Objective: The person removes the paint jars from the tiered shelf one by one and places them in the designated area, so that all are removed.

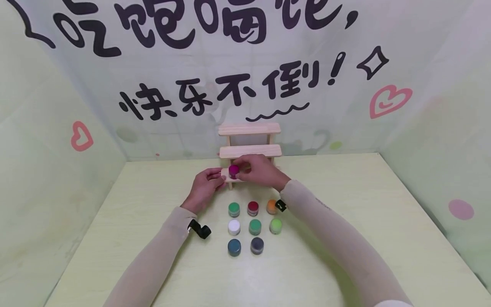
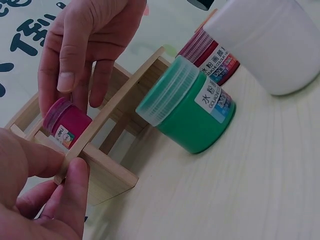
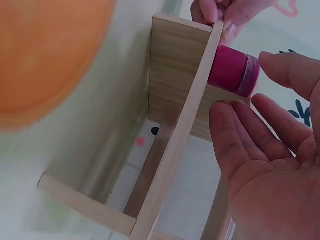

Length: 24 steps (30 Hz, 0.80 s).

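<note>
A small magenta paint jar [image 1: 233, 172] stands on the left end of the lowest step of a wooden tiered rack [image 1: 250, 151]. My left hand [image 1: 202, 190] pinches the end of that step between thumb and fingers, beside the jar; the left wrist view shows the grip closely. Around the jar is my right hand [image 1: 260, 169], its thumb close to the lid [image 3: 251, 75] and its fingers spread loosely. In the right wrist view those fingers [image 3: 227, 130] lie apart from the jar, and whether the thumb touches it I cannot tell.
In front of the rack, several paint jars stand in rows on the pale table [image 1: 153, 204], among them a green jar [image 1: 234, 209], a white jar [image 1: 234, 227] and an orange jar [image 1: 271, 207] near my right wrist. A printed cloth wall [image 1: 184, 140] rises behind the rack.
</note>
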Available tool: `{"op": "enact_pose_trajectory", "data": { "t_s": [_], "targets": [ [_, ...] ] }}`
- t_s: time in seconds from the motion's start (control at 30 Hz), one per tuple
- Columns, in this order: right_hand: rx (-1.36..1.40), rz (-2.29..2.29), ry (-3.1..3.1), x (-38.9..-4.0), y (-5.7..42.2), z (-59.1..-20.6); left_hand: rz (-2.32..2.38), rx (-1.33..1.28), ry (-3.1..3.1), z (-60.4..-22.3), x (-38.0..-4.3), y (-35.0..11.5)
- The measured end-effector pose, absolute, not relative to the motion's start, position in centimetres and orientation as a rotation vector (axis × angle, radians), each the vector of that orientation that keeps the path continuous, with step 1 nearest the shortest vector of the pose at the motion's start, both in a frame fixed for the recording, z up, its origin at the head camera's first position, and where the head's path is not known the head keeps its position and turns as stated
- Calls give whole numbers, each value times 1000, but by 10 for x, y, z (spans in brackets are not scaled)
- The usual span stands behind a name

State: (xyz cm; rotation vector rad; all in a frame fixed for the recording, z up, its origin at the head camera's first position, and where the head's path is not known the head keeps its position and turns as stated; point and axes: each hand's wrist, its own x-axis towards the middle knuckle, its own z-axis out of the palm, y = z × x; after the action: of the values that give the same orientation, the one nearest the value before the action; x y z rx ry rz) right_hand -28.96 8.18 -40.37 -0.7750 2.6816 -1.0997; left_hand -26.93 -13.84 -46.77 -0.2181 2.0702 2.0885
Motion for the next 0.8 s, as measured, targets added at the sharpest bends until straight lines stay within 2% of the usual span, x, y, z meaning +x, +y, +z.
{"op": "enact_pose_trajectory", "data": {
  "t_s": [0.43, 0.8],
  "targets": [
    [-777, -1028, 2700, -292, 72, -409, 2091, -217, 2059, -470, -270, -140],
    [-782, -1096, 2687, -289, 82, -405, 2087, -228, 2059, -470, -272, -140]
  ]
}}
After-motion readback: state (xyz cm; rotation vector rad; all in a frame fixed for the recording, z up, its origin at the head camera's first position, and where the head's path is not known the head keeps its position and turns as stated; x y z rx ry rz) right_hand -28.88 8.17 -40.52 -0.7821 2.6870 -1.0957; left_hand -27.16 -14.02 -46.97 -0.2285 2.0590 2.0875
